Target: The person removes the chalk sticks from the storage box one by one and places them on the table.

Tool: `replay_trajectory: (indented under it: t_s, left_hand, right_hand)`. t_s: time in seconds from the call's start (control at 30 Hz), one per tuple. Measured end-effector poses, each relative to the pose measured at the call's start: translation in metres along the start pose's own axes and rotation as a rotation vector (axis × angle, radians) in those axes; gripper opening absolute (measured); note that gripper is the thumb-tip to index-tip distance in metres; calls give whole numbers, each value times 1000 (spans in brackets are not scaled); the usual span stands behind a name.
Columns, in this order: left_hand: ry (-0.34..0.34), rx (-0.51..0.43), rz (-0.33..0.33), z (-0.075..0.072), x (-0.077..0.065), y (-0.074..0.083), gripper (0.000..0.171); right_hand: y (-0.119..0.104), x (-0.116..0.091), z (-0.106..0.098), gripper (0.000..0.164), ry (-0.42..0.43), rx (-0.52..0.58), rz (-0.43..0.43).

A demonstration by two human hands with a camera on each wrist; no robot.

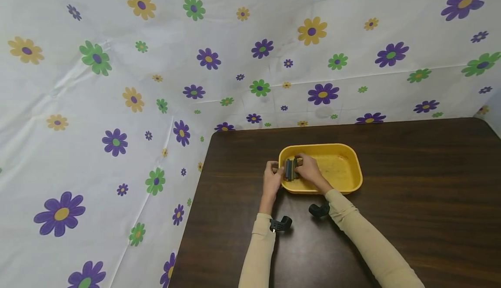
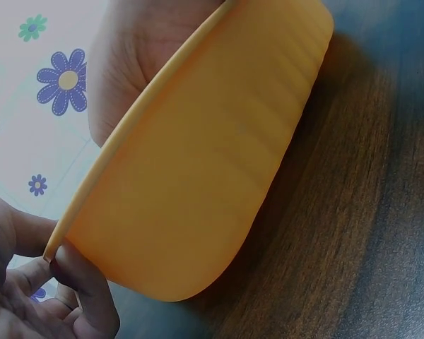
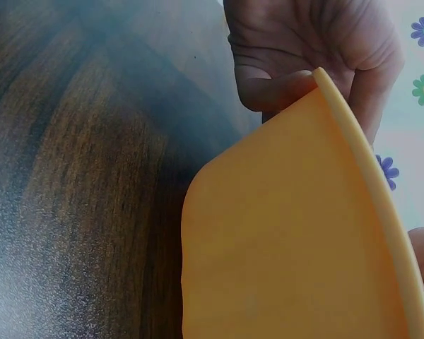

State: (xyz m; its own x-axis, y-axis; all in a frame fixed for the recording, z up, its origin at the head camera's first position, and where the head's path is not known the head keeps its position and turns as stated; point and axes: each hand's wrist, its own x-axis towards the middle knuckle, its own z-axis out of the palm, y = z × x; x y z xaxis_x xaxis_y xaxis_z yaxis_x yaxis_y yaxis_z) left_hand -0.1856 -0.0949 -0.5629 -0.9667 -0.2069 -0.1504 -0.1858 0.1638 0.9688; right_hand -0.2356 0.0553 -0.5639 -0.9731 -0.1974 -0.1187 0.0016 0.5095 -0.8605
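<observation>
A yellow plastic tub (image 1: 339, 172) sits on the dark table, with a small row of narrow dark sticks (image 1: 289, 170) side by side at its left end. My left hand (image 1: 272, 177) is at the tub's left wall. In the left wrist view, the left hand's thumb and fingers (image 2: 85, 293) pinch the tub's rim (image 2: 120, 138). My right hand (image 1: 309, 169) reaches inside the tub, its curled fingers and thumb holding the rightmost stick. The tub's wall hides the sticks from both wrist views.
The dark wood table (image 1: 422, 192) extends far to the right of the tub. Behind it and along its left side hangs a white flowered sheet (image 1: 164, 53). Black cameras (image 1: 281, 224) are strapped to both wrists, above the table in front of the tub.
</observation>
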Motion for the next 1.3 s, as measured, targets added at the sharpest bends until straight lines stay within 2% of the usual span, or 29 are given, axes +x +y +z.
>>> replay_trajectory:
  t_s: [0.73,1.1,1.3]
  left_hand:
    - [14,28,22,1,0,-2,21]
    - [14,18,25,0,1,-3,22]
    - [12,11,24,0,1,-3,22]
  right_hand:
    - [7,0,-10,50,-20,97,44]
    - [7,2,-25,50,-57,113,57]
    - [8,-1,-37,52,-69,176,65]
